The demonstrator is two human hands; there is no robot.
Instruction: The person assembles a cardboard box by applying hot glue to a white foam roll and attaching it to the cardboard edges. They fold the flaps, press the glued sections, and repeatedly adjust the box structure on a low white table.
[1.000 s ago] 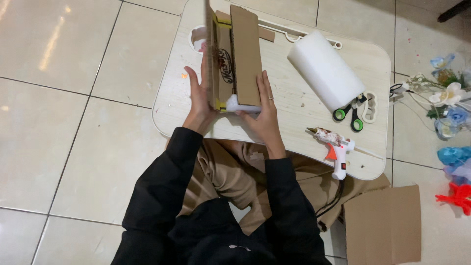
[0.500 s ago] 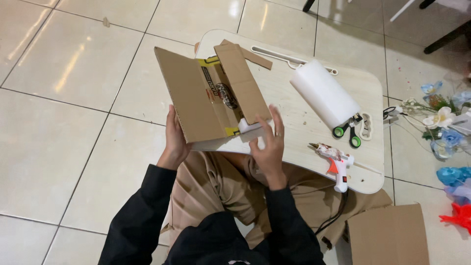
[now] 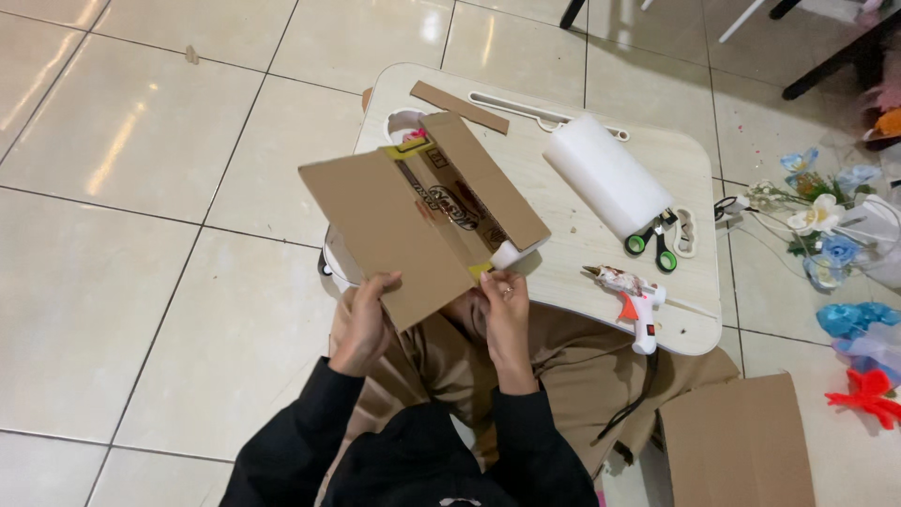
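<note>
A folded brown cardboard piece (image 3: 422,221) is held up above the near left edge of the low pale desk (image 3: 563,235), tilted, with its plain flap turned toward the left and a printed inner panel edged with yellow tape shown in the fold. The left hand (image 3: 366,324) is raised from a black sleeve with the fingers curled around the lower edge of the plain flap, closed on the cardboard. The right hand (image 3: 504,314) is set at the bottom corner of the fold, its fingers pinched on the cardboard where a white roll end (image 3: 507,253) is seen protruding. On the desk, a loose cardboard strip (image 3: 458,106) is laid near the far edge, and a white foam roll (image 3: 608,176) is laid diagonally at the middle. Just beside the roll's near end, green-handled scissors (image 3: 652,244) are placed, and a white glue gun (image 3: 631,302) with an orange trigger is rested near the front right corner. A flat cardboard sheet (image 3: 737,441) is lain on the tiled floor at the lower right, and artificial flowers (image 3: 817,225) are scattered to the right of the desk.
</note>
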